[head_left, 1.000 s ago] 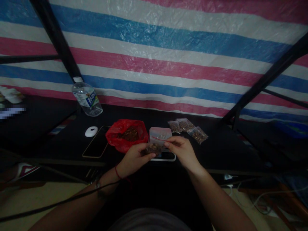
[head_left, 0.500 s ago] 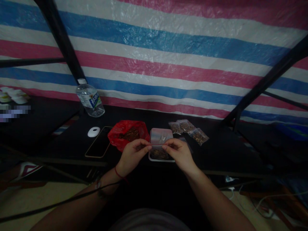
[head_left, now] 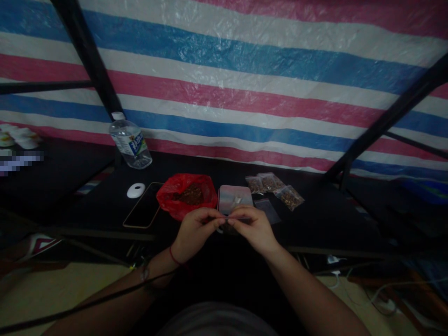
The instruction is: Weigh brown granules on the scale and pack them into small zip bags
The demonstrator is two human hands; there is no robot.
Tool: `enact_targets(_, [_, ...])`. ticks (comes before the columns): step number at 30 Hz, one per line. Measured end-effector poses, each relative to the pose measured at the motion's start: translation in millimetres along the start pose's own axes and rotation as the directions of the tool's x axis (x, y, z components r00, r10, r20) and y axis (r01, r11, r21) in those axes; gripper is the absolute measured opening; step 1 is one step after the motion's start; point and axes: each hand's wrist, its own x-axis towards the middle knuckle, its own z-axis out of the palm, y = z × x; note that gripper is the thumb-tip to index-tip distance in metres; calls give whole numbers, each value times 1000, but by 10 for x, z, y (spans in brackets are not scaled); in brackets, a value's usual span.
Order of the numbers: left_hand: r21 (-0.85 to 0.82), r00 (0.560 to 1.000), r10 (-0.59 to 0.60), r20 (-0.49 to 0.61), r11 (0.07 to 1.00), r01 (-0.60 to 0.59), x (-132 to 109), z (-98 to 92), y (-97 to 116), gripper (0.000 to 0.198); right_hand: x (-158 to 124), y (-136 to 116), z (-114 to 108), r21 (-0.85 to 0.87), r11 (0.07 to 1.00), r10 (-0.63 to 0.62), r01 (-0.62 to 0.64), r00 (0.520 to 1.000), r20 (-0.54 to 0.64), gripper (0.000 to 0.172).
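Note:
My left hand [head_left: 196, 229] and my right hand [head_left: 255, 227] pinch the top edge of a small clear zip bag [head_left: 229, 227], their fingertips nearly touching. Most of the bag is hidden behind my fingers. Just beyond my hands lies a pale, shallow tin or tray [head_left: 229, 196] with a small shiny item on it. To its left sits an open red plastic bag [head_left: 166, 200] holding brown bits. A flat clear bag [head_left: 268, 211] is right of the tin, and several filled zip bags [head_left: 290, 197] lie behind it.
A phone [head_left: 143, 205] and a white oval object [head_left: 136, 190] lie on the black table [head_left: 322, 224] at left. Behind them stands a clear plastic bottle [head_left: 130, 142]. A striped sheet [head_left: 227, 102] hangs at the back between dark metal posts.
My hands have come closer together along the bag's top edge and moved slightly nearer to me. More of the flat clear bag shows at right.

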Motion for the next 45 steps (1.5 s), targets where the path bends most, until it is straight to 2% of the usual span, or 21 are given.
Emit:
enact_targets(7, [-33, 999, 38, 30, 999, -37, -10, 8, -16, 8, -15, -10, 22, -20, 999, -37, 37, 999, 2, 3])
enact_targets(15, [22, 992, 70, 109, 997, -73, -18, 7, -19, 12, -29, -23, 26, -91, 991, -95, 95, 995, 7, 5])
enact_targets(20, [101, 982, 148, 117, 982, -160, -24, -22, 29, 10, -24, -29, -8, -101, 986, -129, 130, 991, 22, 4])
enact_targets(26, [119, 985, 149, 87, 980, -159, -18, -57, 52, 9, 17, -77, -119, -134, 975, -172, 176, 984, 42, 4])
enact_targets(37, [150, 983, 183, -28, 973, -177, 10, -131, 51, 7, 70, -92, -343, -94, 994, -65, 62, 997, -34, 9])
enact_targets(41, [177, 979, 175, -103, 972, -155, 0, -142, 39, 8, 72, -47, -386, -39, 999, -26, 22, 992, -122, 12])
enact_targets(42, [188, 976, 173, -130, 971, -147, -4, -146, 38, 8, 66, -42, -384, -9, 1000, -18, 17, 994, -109, 11])
enact_targets(43, [194, 973, 171, -153, 971, -140, -8, -146, 38, 9, 56, -40, -374, 22, 1000, -7, 8, 998, -59, 17])
enact_targets(45, [187, 969, 167, -183, 973, -133, -24, -137, 39, 11, 32, -44, -328, 30, 999, 32, -35, 992, 122, 37])
